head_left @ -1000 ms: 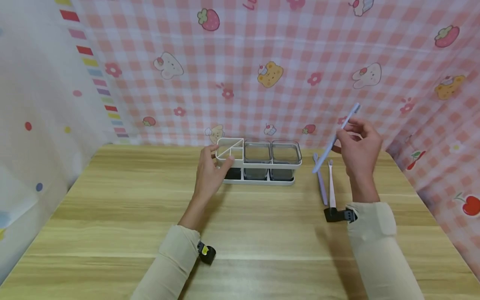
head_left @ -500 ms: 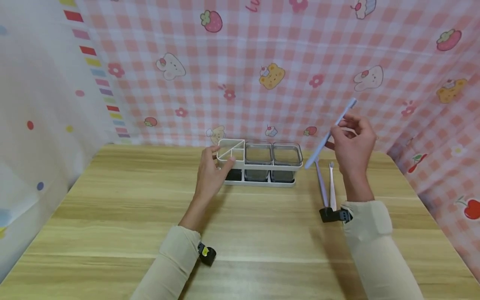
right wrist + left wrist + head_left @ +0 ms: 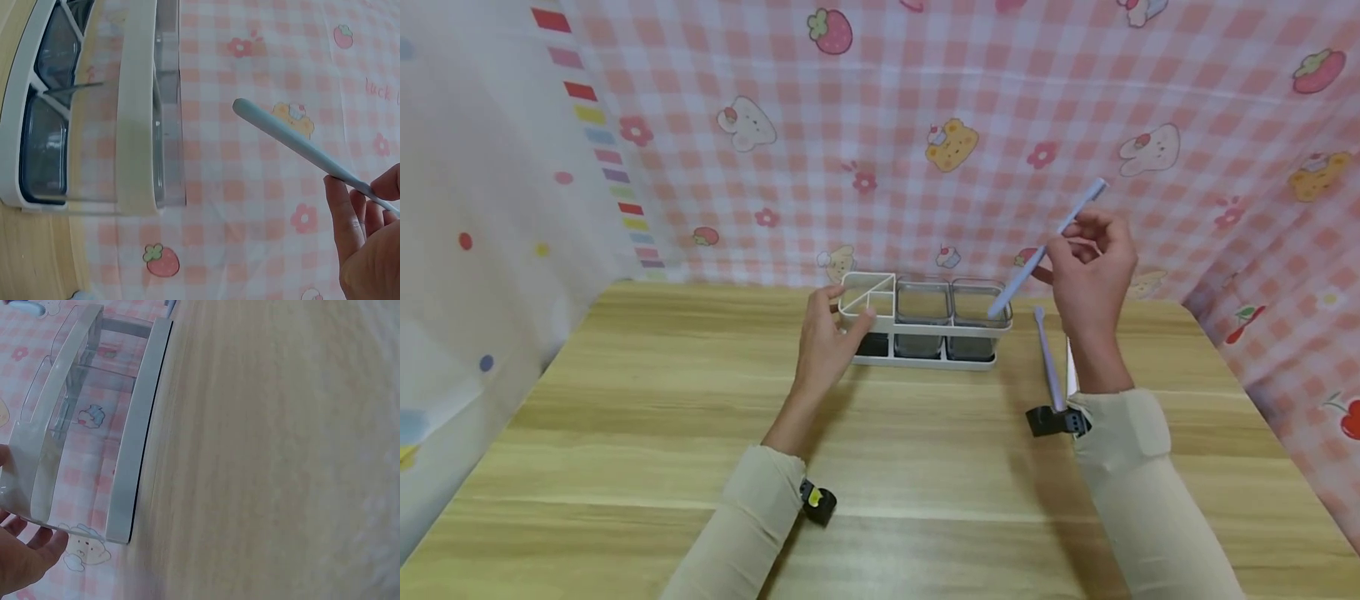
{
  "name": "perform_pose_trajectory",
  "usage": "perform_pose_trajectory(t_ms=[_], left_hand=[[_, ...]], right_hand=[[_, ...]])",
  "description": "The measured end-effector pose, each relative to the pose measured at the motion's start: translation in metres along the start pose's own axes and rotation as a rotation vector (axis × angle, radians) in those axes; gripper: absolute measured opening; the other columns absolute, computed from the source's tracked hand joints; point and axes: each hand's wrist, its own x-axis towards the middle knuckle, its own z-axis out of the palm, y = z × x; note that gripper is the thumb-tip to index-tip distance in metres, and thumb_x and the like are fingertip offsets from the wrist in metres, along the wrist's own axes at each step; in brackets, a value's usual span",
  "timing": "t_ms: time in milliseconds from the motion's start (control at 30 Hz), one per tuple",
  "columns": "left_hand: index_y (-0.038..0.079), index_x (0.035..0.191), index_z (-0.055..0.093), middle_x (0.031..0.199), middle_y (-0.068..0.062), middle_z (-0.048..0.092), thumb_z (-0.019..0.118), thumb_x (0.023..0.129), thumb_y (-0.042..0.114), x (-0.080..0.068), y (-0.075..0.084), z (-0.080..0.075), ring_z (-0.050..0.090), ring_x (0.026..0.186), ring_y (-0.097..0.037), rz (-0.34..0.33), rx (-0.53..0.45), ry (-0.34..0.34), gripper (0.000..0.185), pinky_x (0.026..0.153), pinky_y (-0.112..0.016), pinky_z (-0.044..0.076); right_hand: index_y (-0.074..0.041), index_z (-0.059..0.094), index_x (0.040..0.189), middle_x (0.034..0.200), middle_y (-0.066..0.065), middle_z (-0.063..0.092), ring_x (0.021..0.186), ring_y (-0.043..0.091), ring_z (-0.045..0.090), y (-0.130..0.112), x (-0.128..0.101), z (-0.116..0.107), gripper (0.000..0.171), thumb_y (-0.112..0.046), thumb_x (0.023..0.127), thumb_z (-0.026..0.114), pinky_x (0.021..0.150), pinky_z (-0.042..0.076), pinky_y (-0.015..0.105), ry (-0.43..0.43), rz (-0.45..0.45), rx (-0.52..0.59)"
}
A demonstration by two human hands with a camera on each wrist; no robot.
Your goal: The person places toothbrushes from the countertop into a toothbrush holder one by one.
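Note:
A white two-tier toothbrush holder (image 3: 943,329) stands at the back of the table, with a divided section at its left and two clear cups (image 3: 923,310) at its right. My left hand (image 3: 824,342) grips the holder's left end, thumb on the front rim and fingers round the side. Between thumb and fingers, my right hand (image 3: 1094,279) pinches a light blue toothbrush (image 3: 1032,265). The brush slants with its bristle head up to the right. Its handle end overlaps the right cup in the head view; the right wrist view shows that end (image 3: 250,112) apart from the holder.
A purple toothbrush (image 3: 1049,358) lies on the wooden table (image 3: 925,467) right of the holder. Beside it, a white toothbrush (image 3: 1071,368) is partly hidden by my right wrist. A pink checked cloth (image 3: 790,175) hangs close behind the holder.
My right hand has moved left with the blue toothbrush, bringing its handle end from above the purple toothbrush to over the right cup. My left hand keeps its grip on the holder.

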Motion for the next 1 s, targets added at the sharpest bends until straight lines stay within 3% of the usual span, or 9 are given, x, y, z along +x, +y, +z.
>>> perform_pose_trajectory(t_ms=[667,1000], left_hand=[[0.004,0.14,0.045,0.137,-0.018,0.05,0.068,0.092,0.037,0.0,-0.002,0.003,0.053,0.116,-0.031,0.018,-0.006,0.001,0.063,0.093,-0.046,0.048],[0.004,0.139,0.046,0.137,-0.018,0.05,0.068,0.092,0.038,0.0,-0.001,0.002,0.054,0.117,-0.031,0.016,0.011,0.01,0.062,0.092,-0.046,0.049]], right_hand=[[-0.007,0.054,0.113,0.101,0.005,0.052,0.08,0.016,0.059,0.001,-0.011,0.029,0.023,0.001,0.092,0.06,0.063,0.059,0.028,-0.106,-0.059,-0.123],[-0.005,0.054,0.112,0.099,0.005,0.052,0.079,0.017,0.061,0.004,-0.013,0.043,0.024,0.005,0.091,0.059,0.063,0.06,0.031,-0.141,-0.09,-0.101]])
